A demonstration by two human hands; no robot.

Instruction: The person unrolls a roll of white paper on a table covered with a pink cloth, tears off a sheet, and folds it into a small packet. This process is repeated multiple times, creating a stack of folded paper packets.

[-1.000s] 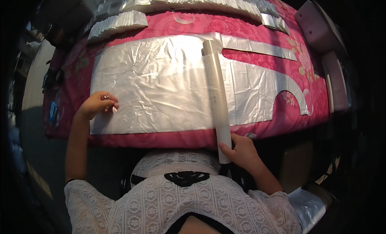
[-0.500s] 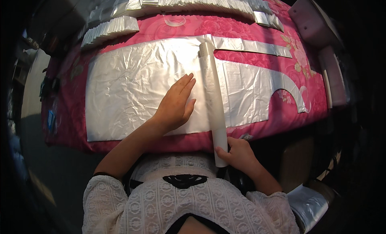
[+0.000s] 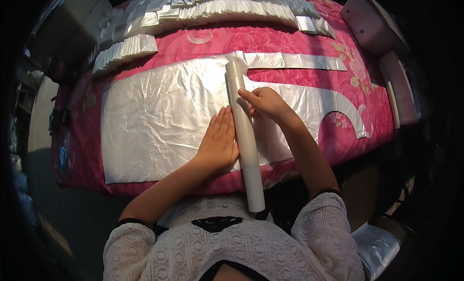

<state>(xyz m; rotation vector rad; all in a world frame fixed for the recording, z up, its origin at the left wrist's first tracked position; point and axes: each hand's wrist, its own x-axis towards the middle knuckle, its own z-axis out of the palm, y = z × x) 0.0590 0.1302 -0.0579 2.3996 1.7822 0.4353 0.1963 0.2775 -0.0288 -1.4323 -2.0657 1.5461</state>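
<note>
A thin, whitish plastic sheet shaped like an apron [image 3: 150,116] is spread over the table, creased, with a long strip and a curved cut-out on its right. Across it, pointing toward me, lies a pale roller tube [image 3: 247,150]; its near end juts past the table edge. My left hand [image 3: 219,142] rests flat on the sheet, fingers stretched out together along the tube's left side. My right hand [image 3: 266,103] is closed at the tube's right side, its thumb on top of the tube and the other fingers curled by it, partly hidden.
A pink flowered cloth [image 3: 193,42] covers the table. Rows of small folded plastic packets [image 3: 237,10] stand along the far side, with a shorter row [image 3: 125,51] at far left. Boxes [image 3: 372,20] stand at the right edge. More plastic film [image 3: 379,247] lies at lower right.
My right hand has left the tube's near end and moved up to its middle. The tube has shifted slightly left. My left hand has come down beside it.
</note>
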